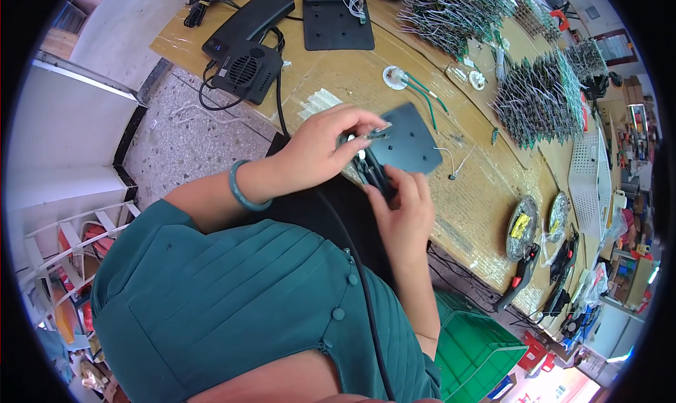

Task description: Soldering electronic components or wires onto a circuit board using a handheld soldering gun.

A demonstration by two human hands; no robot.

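Note:
My left hand pinches a small metal part with thin wires at the near corner of a dark flat plate that lies on the brown workbench. My right hand grips a black handled tool just below that plate, its tip pointing up toward the left fingers. A black cable runs from the tool down across my green dress. A teal bangle sits on my left wrist.
A second black plate and a black box with a fan grille lie at the far left of the bench. Heaps of wired green boards fill the right. A white socket with green wires, foil dishes and a green crate are nearby.

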